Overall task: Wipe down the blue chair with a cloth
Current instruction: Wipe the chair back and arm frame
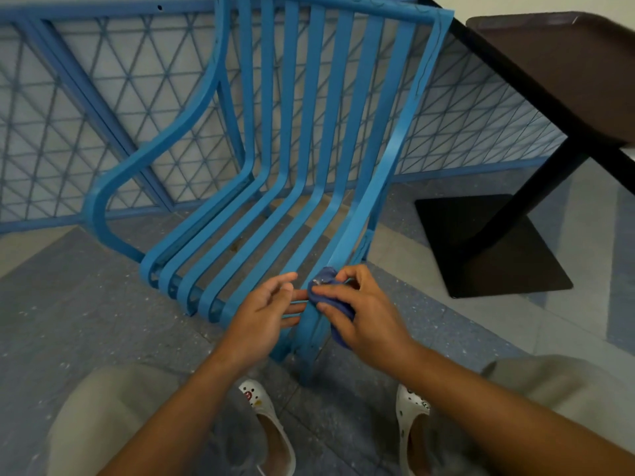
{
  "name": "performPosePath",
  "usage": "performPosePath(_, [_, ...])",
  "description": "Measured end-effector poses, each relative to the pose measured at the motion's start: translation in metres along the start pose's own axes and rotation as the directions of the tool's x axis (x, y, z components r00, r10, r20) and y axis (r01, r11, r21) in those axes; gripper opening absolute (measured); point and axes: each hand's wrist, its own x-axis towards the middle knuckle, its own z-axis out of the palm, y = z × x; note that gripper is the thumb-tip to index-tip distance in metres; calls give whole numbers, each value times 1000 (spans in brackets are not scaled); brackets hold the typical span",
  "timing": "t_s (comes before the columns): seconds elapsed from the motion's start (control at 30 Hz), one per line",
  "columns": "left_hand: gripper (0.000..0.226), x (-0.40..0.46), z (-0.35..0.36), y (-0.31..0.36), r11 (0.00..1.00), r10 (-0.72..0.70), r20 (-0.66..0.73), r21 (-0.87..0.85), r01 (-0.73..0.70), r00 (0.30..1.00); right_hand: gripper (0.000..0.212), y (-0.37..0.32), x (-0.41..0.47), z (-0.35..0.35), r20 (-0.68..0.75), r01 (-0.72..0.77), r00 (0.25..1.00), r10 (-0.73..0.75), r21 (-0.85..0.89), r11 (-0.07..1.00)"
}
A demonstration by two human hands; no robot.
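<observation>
The blue chair point(309, 139) of curved metal slats stands in front of me, its seat front nearest my hands. My right hand point(364, 314) grips a bunched dark blue cloth point(323, 285) and holds it against the front end of the rightmost seat slat. My left hand point(264, 314) hovers just left of the cloth with relaxed, slightly spread fingers over the neighbouring slats and holds nothing. Part of the cloth is hidden under my right palm.
A blue railing with wire mesh point(113, 97) runs behind the chair. A dark brown table point(563, 70) on a black post with a flat black base point(488, 245) stands at the right. My feet in white clogs point(271, 427) are on the speckled grey floor.
</observation>
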Motion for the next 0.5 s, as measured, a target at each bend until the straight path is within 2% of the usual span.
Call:
performPosePath(0.2, [37,0,1,1,999,-5,3,-38,5,1000,30,35,75,-40,-88,-224,972,217,-78,972])
performPosePath(0.27, [36,-2,0,1,997,-18,0,-70,18,1000,29,34,81,-39,-104,-200,977,186,-146,969])
performPosePath(0.37, [34,-4,-2,-1,997,-16,15,-72,17,1000,27,22,56,-25,-126,-75,991,49,-213,974])
performPosePath(0.5, [31,-5,-10,-12,1000,3,84,-6,-2,996,30,10,8,-7,-52,46,997,-58,-202,978])
